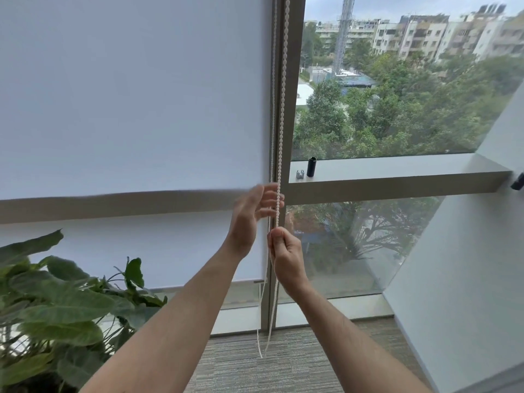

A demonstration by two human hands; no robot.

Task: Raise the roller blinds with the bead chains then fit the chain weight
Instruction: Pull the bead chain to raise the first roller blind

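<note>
A white roller blind (127,103) covers the left window, and its bottom edge hangs blurred near the ledge level. A white bead chain (284,80) runs down along the grey window post. My left hand (251,214) is up at the chain, fingers curled around the strand. Just below it, my right hand (285,255) is shut on the chain in a fist. The chain's loop (263,330) dangles under my hands toward the floor. A black chain weight (311,166) stands upright on the window ledge, beside a small grey clip piece (300,174).
A second lower blind (127,251) covers the pane under the ledge (397,173). A large leafy plant (65,307) fills the lower left. Grey carpet (283,361) lies below. A slanted white wall (467,265) closes in on the right.
</note>
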